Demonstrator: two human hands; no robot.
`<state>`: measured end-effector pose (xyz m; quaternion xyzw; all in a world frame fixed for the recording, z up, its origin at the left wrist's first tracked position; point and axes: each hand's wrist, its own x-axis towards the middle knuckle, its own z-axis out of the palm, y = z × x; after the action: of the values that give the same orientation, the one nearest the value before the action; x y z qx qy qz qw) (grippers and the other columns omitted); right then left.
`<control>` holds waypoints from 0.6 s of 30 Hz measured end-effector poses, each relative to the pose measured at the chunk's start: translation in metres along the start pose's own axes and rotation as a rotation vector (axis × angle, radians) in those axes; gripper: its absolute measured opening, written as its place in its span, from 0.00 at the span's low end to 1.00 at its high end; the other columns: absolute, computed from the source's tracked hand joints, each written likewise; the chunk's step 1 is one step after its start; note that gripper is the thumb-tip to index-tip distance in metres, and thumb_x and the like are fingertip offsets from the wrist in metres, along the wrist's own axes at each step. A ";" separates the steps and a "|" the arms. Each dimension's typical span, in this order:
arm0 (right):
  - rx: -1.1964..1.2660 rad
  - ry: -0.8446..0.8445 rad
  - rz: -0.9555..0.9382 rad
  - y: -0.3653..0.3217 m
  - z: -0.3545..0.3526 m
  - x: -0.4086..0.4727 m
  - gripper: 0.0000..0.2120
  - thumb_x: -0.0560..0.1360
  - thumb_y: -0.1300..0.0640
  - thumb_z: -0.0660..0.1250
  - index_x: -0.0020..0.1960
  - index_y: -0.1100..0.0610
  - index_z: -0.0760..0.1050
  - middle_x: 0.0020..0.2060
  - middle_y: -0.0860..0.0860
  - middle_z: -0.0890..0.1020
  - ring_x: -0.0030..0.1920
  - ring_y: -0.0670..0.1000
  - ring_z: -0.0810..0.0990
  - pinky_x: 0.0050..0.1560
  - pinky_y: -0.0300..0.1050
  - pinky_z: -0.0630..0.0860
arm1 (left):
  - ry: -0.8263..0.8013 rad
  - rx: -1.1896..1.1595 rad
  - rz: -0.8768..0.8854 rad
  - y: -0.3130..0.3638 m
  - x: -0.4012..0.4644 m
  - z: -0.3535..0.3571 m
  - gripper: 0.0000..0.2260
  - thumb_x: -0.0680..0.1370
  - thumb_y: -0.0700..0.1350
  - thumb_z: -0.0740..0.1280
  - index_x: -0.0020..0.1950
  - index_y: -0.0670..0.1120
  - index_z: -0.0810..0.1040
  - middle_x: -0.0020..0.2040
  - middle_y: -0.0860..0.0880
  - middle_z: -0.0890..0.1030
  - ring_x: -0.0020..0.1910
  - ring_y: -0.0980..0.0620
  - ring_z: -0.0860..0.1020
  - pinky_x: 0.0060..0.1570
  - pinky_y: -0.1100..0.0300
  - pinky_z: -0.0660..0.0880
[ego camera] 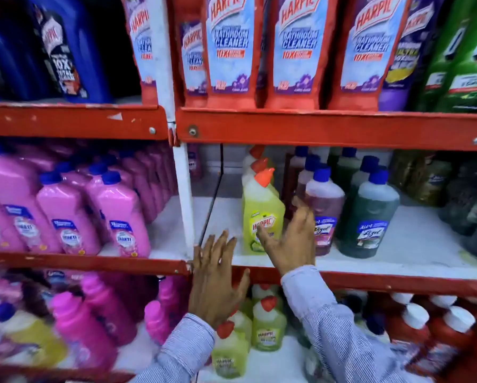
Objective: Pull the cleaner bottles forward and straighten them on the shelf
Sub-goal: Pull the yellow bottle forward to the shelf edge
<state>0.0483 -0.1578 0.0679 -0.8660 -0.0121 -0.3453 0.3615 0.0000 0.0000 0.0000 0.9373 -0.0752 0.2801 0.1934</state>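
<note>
A yellow-green Harpic bottle (262,208) with an orange cap stands near the front of the white middle shelf (397,258), two more of its kind lined up behind it. My right hand (292,239) is open just in front and to the right of it, thumb against its label. To its right stand a purple Lizol bottle (325,208) and a dark green Lizol bottle (369,217), each with blue caps and more bottles behind. My left hand (218,277) is open, fingers spread, over the shelf's red front edge, holding nothing.
Pink bottles (115,217) fill the left bay behind a white upright post (184,203). Tall red Harpic bathroom cleaner bottles (300,51) stand on the shelf above. Small yellow-green bottles (267,324), pink bottles and red bottles (452,335) crowd the shelf below. Dark packs (469,203) sit at far right.
</note>
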 end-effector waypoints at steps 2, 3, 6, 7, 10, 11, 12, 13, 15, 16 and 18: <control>-0.009 -0.024 0.140 -0.005 0.015 -0.001 0.49 0.58 0.37 0.75 0.67 0.66 0.63 0.63 0.64 0.72 0.64 0.65 0.70 0.65 0.56 0.69 | -0.062 0.018 0.016 -0.006 -0.001 0.010 0.30 0.74 0.58 0.62 0.73 0.46 0.69 0.76 0.45 0.70 0.77 0.42 0.66 0.75 0.35 0.61; -0.012 -0.037 0.183 -0.007 0.023 -0.002 0.53 0.57 0.35 0.75 0.69 0.65 0.60 0.64 0.64 0.71 0.65 0.65 0.69 0.65 0.57 0.70 | -0.088 0.036 0.029 -0.010 -0.003 0.017 0.30 0.74 0.58 0.61 0.73 0.45 0.69 0.75 0.46 0.71 0.77 0.43 0.66 0.76 0.38 0.58; -0.035 -0.044 0.243 -0.020 0.038 -0.006 0.59 0.56 0.34 0.75 0.74 0.61 0.53 0.68 0.62 0.69 0.67 0.63 0.68 0.65 0.56 0.69 | -0.139 0.078 0.060 -0.018 -0.006 0.027 0.27 0.76 0.59 0.62 0.70 0.46 0.73 0.74 0.46 0.73 0.77 0.48 0.66 0.76 0.44 0.50; -0.041 -0.036 0.251 -0.020 0.043 -0.005 0.58 0.56 0.34 0.75 0.74 0.60 0.52 0.69 0.62 0.68 0.68 0.63 0.68 0.65 0.57 0.69 | -0.133 0.078 0.071 -0.020 -0.006 0.028 0.25 0.77 0.59 0.61 0.69 0.47 0.75 0.73 0.47 0.74 0.76 0.48 0.67 0.76 0.45 0.50; -0.023 0.007 0.285 -0.021 0.050 -0.002 0.55 0.58 0.37 0.75 0.73 0.61 0.54 0.68 0.62 0.69 0.67 0.63 0.68 0.64 0.56 0.69 | -0.107 0.055 0.089 -0.022 -0.002 0.028 0.22 0.79 0.57 0.57 0.65 0.46 0.78 0.70 0.47 0.78 0.73 0.49 0.71 0.76 0.47 0.51; -0.019 0.009 0.287 -0.020 0.051 -0.002 0.54 0.58 0.38 0.75 0.72 0.62 0.55 0.67 0.62 0.70 0.67 0.63 0.69 0.63 0.56 0.70 | -0.097 0.043 0.095 -0.023 -0.001 0.028 0.22 0.80 0.56 0.57 0.64 0.46 0.79 0.69 0.47 0.79 0.72 0.49 0.73 0.76 0.48 0.51; -0.018 0.014 0.289 -0.020 0.052 -0.002 0.53 0.57 0.38 0.75 0.71 0.62 0.56 0.66 0.62 0.70 0.66 0.63 0.70 0.63 0.56 0.71 | -0.087 0.029 0.098 -0.024 -0.001 0.029 0.21 0.80 0.56 0.57 0.63 0.46 0.80 0.67 0.47 0.80 0.71 0.49 0.74 0.76 0.48 0.52; -0.019 0.017 0.287 -0.020 0.052 -0.002 0.53 0.57 0.38 0.75 0.71 0.63 0.57 0.65 0.62 0.71 0.65 0.63 0.70 0.62 0.56 0.72 | -0.079 0.020 0.100 -0.024 0.000 0.030 0.20 0.80 0.55 0.57 0.62 0.46 0.81 0.66 0.47 0.81 0.70 0.49 0.75 0.76 0.48 0.52; -0.024 0.021 0.277 -0.019 0.050 -0.005 0.52 0.56 0.37 0.74 0.70 0.63 0.57 0.64 0.62 0.72 0.64 0.64 0.71 0.61 0.57 0.73 | -0.059 0.011 0.100 -0.024 -0.001 0.032 0.18 0.80 0.54 0.58 0.60 0.47 0.82 0.64 0.47 0.83 0.68 0.48 0.77 0.75 0.47 0.54; -0.021 0.024 0.268 -0.018 0.048 -0.008 0.52 0.56 0.37 0.74 0.70 0.63 0.58 0.63 0.62 0.72 0.64 0.64 0.72 0.61 0.58 0.73 | -0.050 -0.001 0.094 -0.024 -0.001 0.032 0.18 0.80 0.54 0.59 0.59 0.47 0.82 0.63 0.47 0.83 0.68 0.48 0.77 0.75 0.47 0.54; -0.025 0.035 0.259 -0.018 0.045 -0.015 0.52 0.56 0.37 0.75 0.70 0.63 0.58 0.62 0.61 0.72 0.63 0.63 0.72 0.60 0.58 0.74 | -0.043 -0.011 0.097 -0.023 -0.002 0.032 0.17 0.79 0.53 0.59 0.59 0.47 0.82 0.63 0.47 0.83 0.67 0.48 0.77 0.76 0.47 0.53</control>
<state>0.0579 -0.1126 0.0474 -0.8586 0.1102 -0.3107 0.3926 0.0200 0.0084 -0.0333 0.9373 -0.1261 0.2685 0.1832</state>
